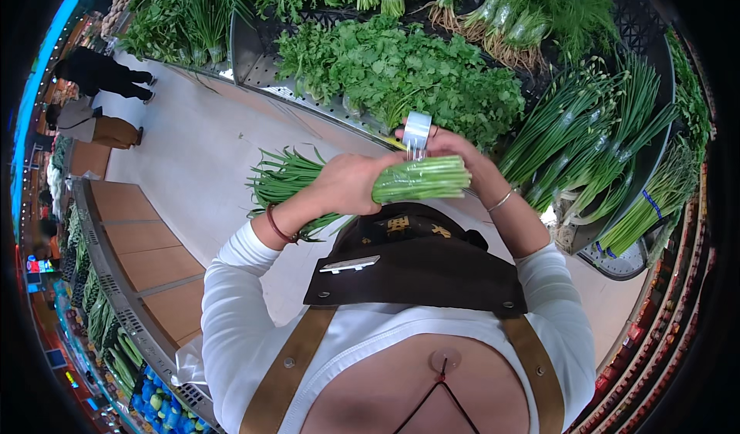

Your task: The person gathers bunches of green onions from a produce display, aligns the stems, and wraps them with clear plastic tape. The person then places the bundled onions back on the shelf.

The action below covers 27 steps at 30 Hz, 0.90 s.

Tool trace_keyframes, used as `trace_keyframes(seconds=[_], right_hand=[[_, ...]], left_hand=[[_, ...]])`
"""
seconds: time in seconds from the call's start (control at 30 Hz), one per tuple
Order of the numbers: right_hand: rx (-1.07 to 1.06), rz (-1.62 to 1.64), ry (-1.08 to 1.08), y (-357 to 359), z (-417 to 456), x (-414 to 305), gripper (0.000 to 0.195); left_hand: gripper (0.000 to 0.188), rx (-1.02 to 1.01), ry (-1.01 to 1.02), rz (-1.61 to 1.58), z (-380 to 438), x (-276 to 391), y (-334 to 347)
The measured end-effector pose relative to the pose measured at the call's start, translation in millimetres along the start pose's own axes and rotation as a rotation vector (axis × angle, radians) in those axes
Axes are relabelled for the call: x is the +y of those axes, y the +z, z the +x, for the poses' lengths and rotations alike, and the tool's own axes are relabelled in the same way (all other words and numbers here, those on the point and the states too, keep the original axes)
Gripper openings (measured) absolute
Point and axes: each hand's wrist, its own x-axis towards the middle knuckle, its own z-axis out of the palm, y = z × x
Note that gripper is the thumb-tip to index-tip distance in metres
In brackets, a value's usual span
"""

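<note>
My left hand [351, 184] is wrapped around a bunch of green chives [422, 178], held crosswise before my chest. Its pale cut ends point right, and the dark leaf tips spread out to the left. In my right hand [454, 145] is a roll of clear tape [417, 126], just above the stems. A strand of tape [416, 152] runs from the roll down to the bunch, where shiny film lies around the stalks. Parts of the right-hand fingers are hidden behind the roll. Beyond both hands, a heap of cilantro [399, 75] fills the front of a display stand.
Flowering chives [572, 127] lie in bundles at the right of the stand. Rooted herb bunches [514, 29] sit at the back. Asparagus-like stalks [642, 214] with blue bands are far right. A vegetable counter [133, 278] curves along the left. Two people [104, 75] stand in the aisle.
</note>
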Motion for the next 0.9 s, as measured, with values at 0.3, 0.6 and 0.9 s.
trace_keyframes(seconds=[0.3,0.6,0.9], right_hand=[[-0.012,-0.351,-0.052,71,-16,-2,0.042],[-0.035,-1.044,-0.323,62,-45,41,0.030],[0.221,-0.331,0.098,-23,-21,61,0.040]], left_hand=[[0.067,0.014,-0.201,0.084,21,-48,48],[0.065,0.154,-0.318,-0.105,25,-64,35],[0.060,0.077,-0.105,-0.269,6,-33,15]])
